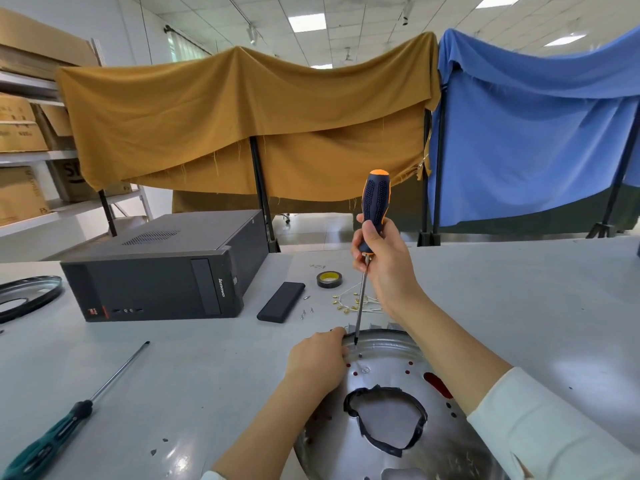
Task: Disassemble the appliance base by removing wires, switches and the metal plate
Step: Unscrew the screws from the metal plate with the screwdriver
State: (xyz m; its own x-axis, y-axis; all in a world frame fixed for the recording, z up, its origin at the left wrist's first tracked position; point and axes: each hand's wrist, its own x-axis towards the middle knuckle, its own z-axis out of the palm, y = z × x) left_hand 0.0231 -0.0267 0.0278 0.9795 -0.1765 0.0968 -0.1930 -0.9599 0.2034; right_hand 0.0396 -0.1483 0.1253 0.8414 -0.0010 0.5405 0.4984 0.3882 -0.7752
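The right hand [382, 258] stands an orange-black screwdriver [372, 220] on the metal plate [388, 386]; the left hand [317, 358] grips its rim.

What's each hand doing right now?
Left hand: gripping the metal plate's rim.
Right hand: closed around the orange screwdriver, tip on the plate.

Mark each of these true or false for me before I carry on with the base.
1. The right hand grips the orange-and-black screwdriver. True.
2. Its tip sits at the metal plate near the far rim. True.
3. The left hand holds the green screwdriver. False: it lies on the table; the left hand holds the plate's rim.
4. The tape roll sits on the computer case. False: it lies on the table.
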